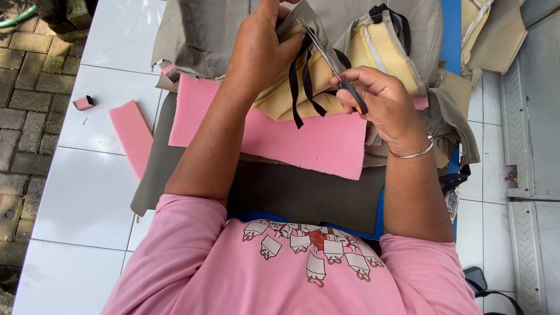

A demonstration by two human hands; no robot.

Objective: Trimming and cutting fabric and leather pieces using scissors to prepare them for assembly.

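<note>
Two black straps (303,87) are hanging off the tan foam-backed seat cover (326,76), right between my hands, running from the fold toward me. I'm pinching that fold with my left hand (262,49), fingers closed on the cloth, while my right hand (379,99) is gripping the scissors (332,67), their blades slanting up and left to the straps. Below, a pink foam sheet (303,143) is lying over dark fabric (303,195). Leftward, white tiles (93,186) are offering open room beside a pink foam strip (133,135).
</note>
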